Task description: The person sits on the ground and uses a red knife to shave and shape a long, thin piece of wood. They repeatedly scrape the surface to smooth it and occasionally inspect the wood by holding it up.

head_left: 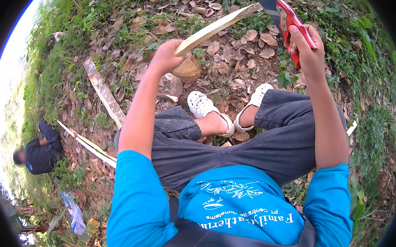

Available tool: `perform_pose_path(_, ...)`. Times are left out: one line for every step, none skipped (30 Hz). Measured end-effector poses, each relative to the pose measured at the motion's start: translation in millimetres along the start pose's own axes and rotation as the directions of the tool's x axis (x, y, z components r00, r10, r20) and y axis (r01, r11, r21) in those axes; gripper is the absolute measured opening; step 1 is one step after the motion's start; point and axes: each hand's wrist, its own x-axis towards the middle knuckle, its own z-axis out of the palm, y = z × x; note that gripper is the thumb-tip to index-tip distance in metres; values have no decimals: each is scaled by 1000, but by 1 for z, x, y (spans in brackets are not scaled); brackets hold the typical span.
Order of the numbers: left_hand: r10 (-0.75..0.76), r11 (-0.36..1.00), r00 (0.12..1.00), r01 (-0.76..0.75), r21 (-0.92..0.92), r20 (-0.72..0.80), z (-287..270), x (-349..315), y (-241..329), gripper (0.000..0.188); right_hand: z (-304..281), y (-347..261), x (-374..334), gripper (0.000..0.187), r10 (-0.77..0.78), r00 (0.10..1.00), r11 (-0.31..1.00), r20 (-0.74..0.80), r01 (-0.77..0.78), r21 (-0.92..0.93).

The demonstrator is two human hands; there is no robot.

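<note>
Whittling seemed underway: left hand gripped a pale wooden stake slanting far-right over leaf litter, while right hand clasped a red-handled blade (tip cropped). Next stroke would need blade meeting wood.

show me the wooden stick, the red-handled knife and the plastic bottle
wooden stick [219, 25]: head view, on the middle of its pale shaved length
red-handled knife [291, 20]: head view, on the red handle above the right hand
plastic bottle [87, 232]: head view, on its body, lying among the leaves
</note>
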Motion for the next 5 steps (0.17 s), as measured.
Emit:
perform_pose_path(-35, 999, 999, 35, -5, 25, -3, 0, 7, 54, 1, -2, -1, 24, 26, 1000, 999, 13, -26, -40)
perform_pose_path(-69, 998, 996, 70, -8, 51, -5, -1, 14, 54, 4, -5, -4, 25, 49, 999, 998, 23, -48, -50)
perform_pose_path(-84, 996, 996, 83, 20, 34, -8, -4, 20, 53, 8, -9, -8, 25, 73, 997, 996, 32, -71, -60)
perform_pose_path(-90, 995, 996, 89, 44, 19, -9, -5, 28, 53, 10, -12, -10, 26, 95, 995, 993, 35, -93, -75)
perform_pose_path(-95, 993, 995, 95, 68, 4, -10, -7, 35, 52, 8, -8, -11, 27, 50, 995, 996, 89, -43, -80)
